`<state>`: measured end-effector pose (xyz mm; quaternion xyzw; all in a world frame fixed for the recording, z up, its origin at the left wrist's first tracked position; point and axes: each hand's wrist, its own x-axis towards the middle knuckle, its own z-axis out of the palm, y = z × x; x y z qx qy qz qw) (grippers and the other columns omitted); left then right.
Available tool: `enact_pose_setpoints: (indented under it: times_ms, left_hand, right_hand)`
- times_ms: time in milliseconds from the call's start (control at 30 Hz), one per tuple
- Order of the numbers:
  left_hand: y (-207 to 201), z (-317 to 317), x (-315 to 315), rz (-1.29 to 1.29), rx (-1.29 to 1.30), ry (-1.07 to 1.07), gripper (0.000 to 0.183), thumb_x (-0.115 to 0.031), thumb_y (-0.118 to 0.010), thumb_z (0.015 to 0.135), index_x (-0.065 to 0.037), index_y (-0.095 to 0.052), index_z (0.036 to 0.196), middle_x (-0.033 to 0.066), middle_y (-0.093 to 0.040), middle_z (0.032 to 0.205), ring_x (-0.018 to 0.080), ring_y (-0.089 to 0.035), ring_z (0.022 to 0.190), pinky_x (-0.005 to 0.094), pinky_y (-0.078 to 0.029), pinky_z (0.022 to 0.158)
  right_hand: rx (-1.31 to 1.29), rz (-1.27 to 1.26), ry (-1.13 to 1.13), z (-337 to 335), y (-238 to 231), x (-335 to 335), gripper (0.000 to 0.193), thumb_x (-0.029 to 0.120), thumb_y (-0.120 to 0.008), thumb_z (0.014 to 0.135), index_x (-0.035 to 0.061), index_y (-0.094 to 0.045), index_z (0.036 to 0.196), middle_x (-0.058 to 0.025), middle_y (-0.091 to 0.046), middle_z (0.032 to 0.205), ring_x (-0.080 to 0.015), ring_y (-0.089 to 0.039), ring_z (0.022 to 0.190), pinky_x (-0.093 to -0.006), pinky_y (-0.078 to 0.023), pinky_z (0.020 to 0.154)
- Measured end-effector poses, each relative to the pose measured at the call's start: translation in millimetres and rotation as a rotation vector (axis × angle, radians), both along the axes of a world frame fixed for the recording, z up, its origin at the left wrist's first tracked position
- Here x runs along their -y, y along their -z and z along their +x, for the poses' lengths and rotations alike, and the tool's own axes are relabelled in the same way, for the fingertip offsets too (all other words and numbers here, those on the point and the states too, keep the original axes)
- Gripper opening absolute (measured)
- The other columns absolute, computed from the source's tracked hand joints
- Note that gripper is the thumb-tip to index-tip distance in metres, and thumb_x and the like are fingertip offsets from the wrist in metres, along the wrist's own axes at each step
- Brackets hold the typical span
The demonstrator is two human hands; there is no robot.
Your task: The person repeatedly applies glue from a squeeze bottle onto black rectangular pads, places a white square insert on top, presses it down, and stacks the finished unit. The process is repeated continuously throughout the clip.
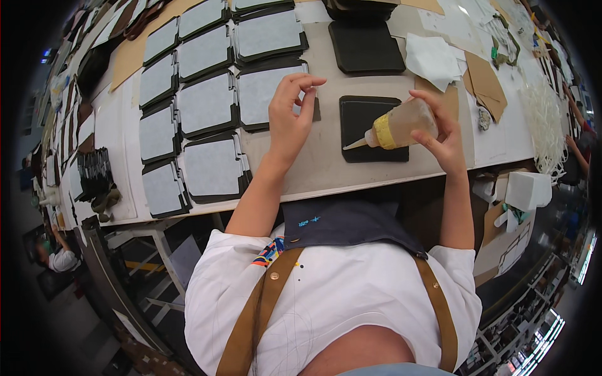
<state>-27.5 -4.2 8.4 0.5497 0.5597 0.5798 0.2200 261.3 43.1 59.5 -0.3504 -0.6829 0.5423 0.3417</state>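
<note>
My right hand (442,135) grips a translucent squeeze bottle (401,125) with a yellow band, tilted so its thin nozzle points down to the left. The nozzle tip is over the left part of a black rectangular panel (370,155) near the table's front edge; whether they touch I cannot tell. My left hand (291,109) is raised with nothing visible in it, its fingers loosely bent and the fingertips apart. Below and behind it lie stacks of black pieces topped with pale grey sheets (254,94).
More grey-topped stacks (204,103) stand in rows at left. Another pile of black panels (367,47) lies farther back. White paper (433,59) and brown card (486,84) are at right, beside a bundle of pale strips (544,125). Another person (61,258) is at far left.
</note>
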Motion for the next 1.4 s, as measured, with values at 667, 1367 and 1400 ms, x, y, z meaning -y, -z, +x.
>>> enact_pose_setpoints:
  times_ms: [667, 1367, 1400]
  left_hand:
    - [1.9, 0.8, -3.5, 0.035, -0.050, -0.001, 0.020, 0.003, -0.060, 0.092, -0.008, -0.072, 0.103, 0.0018, -0.067, 0.105, 0.0109, -0.060, 0.083, 0.0252, -0.043, 0.064]
    - [3.3, 1.5, -3.6, 0.027, -0.060, 0.003, 0.019, 0.003, -0.061, 0.092, -0.008, -0.072, 0.103, 0.0018, -0.067, 0.106, 0.0109, -0.060, 0.085, 0.0252, -0.043, 0.063]
    - [3.6, 1.3, -3.6, 0.025, -0.062, 0.004, 0.019, 0.003, -0.061, 0.092, -0.008, -0.072, 0.103, 0.0019, -0.067, 0.106, 0.0109, -0.060, 0.085, 0.0251, -0.043, 0.063]
  right_hand:
    - [-0.380, -0.009, 0.526, 66.8, 21.2, -28.6, 0.070, 0.035, -0.079, 0.088, 0.0067, -0.048, 0.144, -0.0082, -0.058, 0.138, -0.0195, -0.055, 0.128, -0.0344, -0.047, 0.106]
    - [-0.186, 0.169, 0.468, 64.4, 26.9, -32.8, 0.065, 0.033, -0.082, 0.085, 0.0092, -0.055, 0.140, -0.0042, -0.060, 0.131, -0.0150, -0.057, 0.118, -0.0309, -0.045, 0.104]
    - [-0.176, 0.193, 0.471, 63.1, 24.4, -30.5, 0.066, 0.033, -0.082, 0.085, 0.0092, -0.055, 0.140, -0.0047, -0.060, 0.131, -0.0152, -0.058, 0.118, -0.0309, -0.045, 0.104]
